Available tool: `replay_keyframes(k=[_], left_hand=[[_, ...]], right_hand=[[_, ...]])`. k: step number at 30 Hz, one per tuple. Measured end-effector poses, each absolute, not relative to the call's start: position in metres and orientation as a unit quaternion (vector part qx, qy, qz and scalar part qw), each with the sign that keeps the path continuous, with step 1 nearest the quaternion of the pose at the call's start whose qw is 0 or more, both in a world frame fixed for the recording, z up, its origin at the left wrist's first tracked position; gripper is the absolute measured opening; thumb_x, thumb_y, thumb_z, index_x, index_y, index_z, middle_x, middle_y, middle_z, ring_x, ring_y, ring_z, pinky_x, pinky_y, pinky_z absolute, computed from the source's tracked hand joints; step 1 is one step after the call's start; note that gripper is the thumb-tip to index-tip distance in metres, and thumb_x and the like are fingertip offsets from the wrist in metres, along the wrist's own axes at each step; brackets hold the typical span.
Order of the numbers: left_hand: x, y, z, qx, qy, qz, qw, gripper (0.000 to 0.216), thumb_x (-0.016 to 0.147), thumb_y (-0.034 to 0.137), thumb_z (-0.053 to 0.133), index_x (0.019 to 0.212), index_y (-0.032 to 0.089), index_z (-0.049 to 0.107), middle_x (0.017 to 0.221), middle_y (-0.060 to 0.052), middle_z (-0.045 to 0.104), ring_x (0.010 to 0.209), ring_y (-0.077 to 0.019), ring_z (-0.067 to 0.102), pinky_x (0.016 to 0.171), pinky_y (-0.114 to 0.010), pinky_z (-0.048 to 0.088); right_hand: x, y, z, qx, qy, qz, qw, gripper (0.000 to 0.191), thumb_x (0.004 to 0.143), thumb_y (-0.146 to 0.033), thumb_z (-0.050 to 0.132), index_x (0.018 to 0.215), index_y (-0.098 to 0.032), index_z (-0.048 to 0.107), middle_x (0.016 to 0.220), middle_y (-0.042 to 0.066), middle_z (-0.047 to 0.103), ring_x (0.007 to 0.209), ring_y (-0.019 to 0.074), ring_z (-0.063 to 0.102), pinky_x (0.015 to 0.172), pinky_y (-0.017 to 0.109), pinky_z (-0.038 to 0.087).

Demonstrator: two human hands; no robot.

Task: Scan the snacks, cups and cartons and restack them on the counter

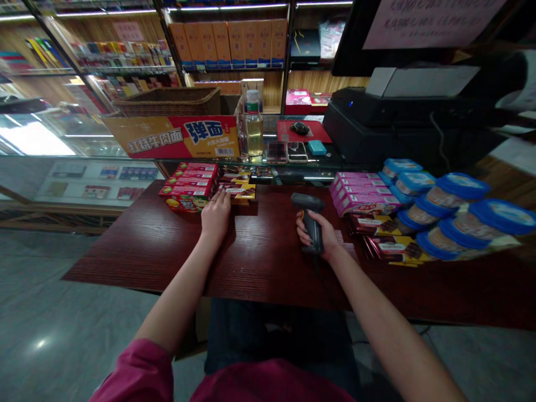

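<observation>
My right hand is closed around the grip of a dark handheld barcode scanner, held upright above the dark red wooden counter. My left hand rests on the counter with fingers stretched forward, fingertips touching a pile of flat brown and yellow snack packs. Just left of that pile stands a stack of red snack boxes.
Pink boxes, brown packets and blue-lidded tubs fill the right side. Behind are a glass counter with a bottle, phones, a red and yellow noodle carton, a wicker basket and a black till.
</observation>
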State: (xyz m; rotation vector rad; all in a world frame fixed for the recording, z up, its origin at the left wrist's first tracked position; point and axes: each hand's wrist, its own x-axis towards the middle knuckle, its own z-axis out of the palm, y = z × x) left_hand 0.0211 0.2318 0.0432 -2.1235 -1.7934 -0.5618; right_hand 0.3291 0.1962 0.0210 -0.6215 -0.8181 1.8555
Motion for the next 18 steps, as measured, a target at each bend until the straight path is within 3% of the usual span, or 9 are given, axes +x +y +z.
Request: replay_keyframes(k=[7,10,18], left_hand=[[0.039,0.238,0.04,-0.701,-0.669,-0.171,0.176,0.05,0.102,0.02,0.04,0.143,-0.004,0.054,0.149,-0.029,0.055,0.136,-0.0368,0.057,0.109,-0.045,0.05],[0.043,0.24,0.039,-0.698,-0.674,-0.16,0.181,0.053,0.1,0.017,0.038,0.144,-0.009,0.05,0.15,-0.032,0.052,0.136,-0.0386,0.056,0.109,-0.046,0.048],[0.045,0.234,0.028,-0.696,-0.677,-0.169,0.169,0.066,0.093,0.022,0.048,0.15,-0.013,0.04,0.156,-0.036,0.042,0.145,-0.0402,0.047,0.117,-0.048,0.041]], right_hand=[[0.329,0.196,0.021,-0.247,-0.337,0.769,0.484,0.025,0.088,-0.041,0.067,0.096,-0.019,0.059,0.065,-0.004,0.053,0.041,0.0084,0.042,0.032,0.018,0.035],[0.329,0.196,0.021,-0.247,-0.338,0.771,0.48,0.023,0.09,-0.04,0.065,0.097,-0.02,0.058,0.066,-0.004,0.053,0.041,0.0091,0.042,0.032,0.018,0.035],[0.329,0.197,0.019,-0.252,-0.339,0.771,0.476,0.025,0.089,-0.041,0.065,0.097,-0.018,0.059,0.067,-0.004,0.054,0.041,0.0087,0.043,0.033,0.018,0.036]])
